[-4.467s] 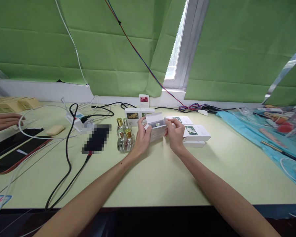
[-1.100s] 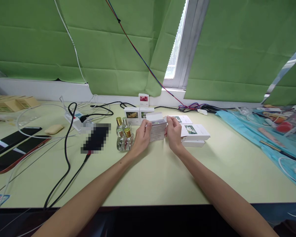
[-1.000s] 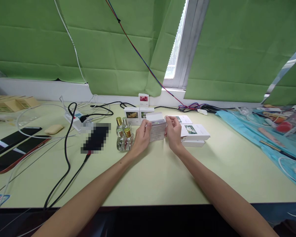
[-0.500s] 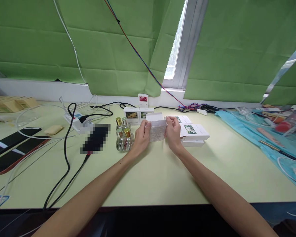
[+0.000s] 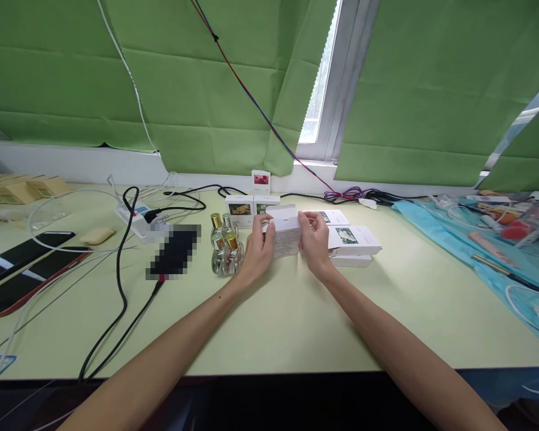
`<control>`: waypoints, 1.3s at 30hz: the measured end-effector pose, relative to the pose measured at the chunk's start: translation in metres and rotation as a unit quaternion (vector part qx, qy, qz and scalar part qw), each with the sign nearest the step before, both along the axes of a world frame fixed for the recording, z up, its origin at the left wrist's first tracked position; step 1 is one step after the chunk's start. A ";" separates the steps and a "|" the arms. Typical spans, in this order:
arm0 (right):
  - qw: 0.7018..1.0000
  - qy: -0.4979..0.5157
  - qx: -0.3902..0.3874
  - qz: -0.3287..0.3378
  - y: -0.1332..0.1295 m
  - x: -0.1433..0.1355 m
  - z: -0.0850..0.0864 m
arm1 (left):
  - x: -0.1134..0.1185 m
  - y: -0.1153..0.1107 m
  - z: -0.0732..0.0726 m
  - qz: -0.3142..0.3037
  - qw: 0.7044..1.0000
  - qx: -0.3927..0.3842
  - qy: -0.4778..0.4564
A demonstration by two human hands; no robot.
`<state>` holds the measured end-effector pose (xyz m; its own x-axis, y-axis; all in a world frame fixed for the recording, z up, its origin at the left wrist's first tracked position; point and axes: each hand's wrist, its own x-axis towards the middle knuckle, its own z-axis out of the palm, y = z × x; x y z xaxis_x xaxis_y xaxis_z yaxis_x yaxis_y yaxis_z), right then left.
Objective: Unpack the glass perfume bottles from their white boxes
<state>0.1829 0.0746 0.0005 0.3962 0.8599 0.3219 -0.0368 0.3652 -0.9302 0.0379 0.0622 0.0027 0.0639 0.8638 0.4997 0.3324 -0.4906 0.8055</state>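
Observation:
A small white carton (image 5: 286, 239) with printed text on its near side stands between my hands, its top flap raised at the back. My left hand (image 5: 259, 246) grips its left edge, thumb in front. My right hand (image 5: 313, 240) pinches the upper right corner. Left of my left hand stand several glass perfume bottles (image 5: 225, 254) with gold and silver caps. Beside my right hand lie white boxes with flower pictures (image 5: 354, 238), partly stacked. Behind the carton, white boxes (image 5: 241, 209) with flower pictures stand upright, one of them partly covered by my left hand.
On the left are a power strip (image 5: 137, 222), a pixelated dark device (image 5: 175, 251), black cables (image 5: 120, 269) and two phones (image 5: 31, 263). A blue sheet (image 5: 480, 257) with clutter covers the table's right side. Green curtains (image 5: 206, 90) hang behind.
My left fingers have lifted and shifted slightly toward the carton's top edge. My right fingertips have moved a little left along its upper corner. The other things stay in place.

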 end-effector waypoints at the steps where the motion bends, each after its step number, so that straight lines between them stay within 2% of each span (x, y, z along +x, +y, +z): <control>1: 1.000 -0.002 0.001 0.000 0.000 0.000 0.000 | 0.000 0.000 0.000 -0.001 1.000 -0.001 0.002; 15: 1.000 -0.022 -0.013 0.004 -0.003 0.000 0.003 | 0.000 0.003 0.000 -0.023 0.999 0.043 0.016; 31: 0.999 -0.023 -0.033 0.013 -0.005 0.000 0.005 | 0.000 0.002 0.003 -0.012 0.999 0.037 0.010; 39: 0.999 -0.023 -0.039 0.014 -0.004 0.001 0.004 | 0.001 0.002 0.001 -0.001 0.998 0.064 0.019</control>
<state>0.1835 0.0704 0.0043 0.3586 0.8932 0.2713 -0.0020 0.2914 -0.9566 0.0392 0.0639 0.0039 0.0856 0.7931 0.6030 0.3604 -0.5889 0.7234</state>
